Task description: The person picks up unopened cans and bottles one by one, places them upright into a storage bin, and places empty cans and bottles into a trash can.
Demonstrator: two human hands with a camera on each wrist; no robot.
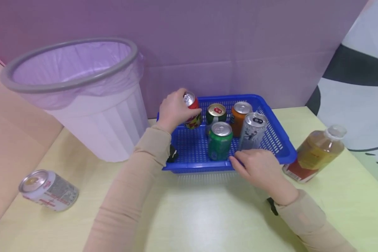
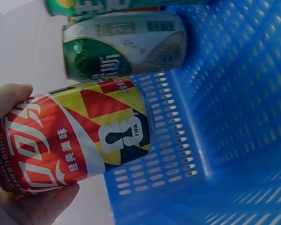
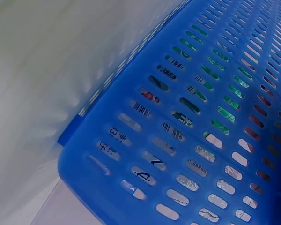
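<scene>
While in left hand (image 1: 176, 110), red can (image 2: 75, 138).

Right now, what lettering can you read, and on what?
"可口可乐" (partly covered): red Coca-Cola can.
"经典美味": same can.
"FIFA": same can.
Too blurred, small or cut off: green-and-white can, green can, orange can, silver can, white can, plastic bottle.

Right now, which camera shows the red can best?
The left wrist view: the red can looks big there, its label clear. The head view shows it smaller, partly covered by the left hand. In the right wrist view I can't make it out.
</scene>
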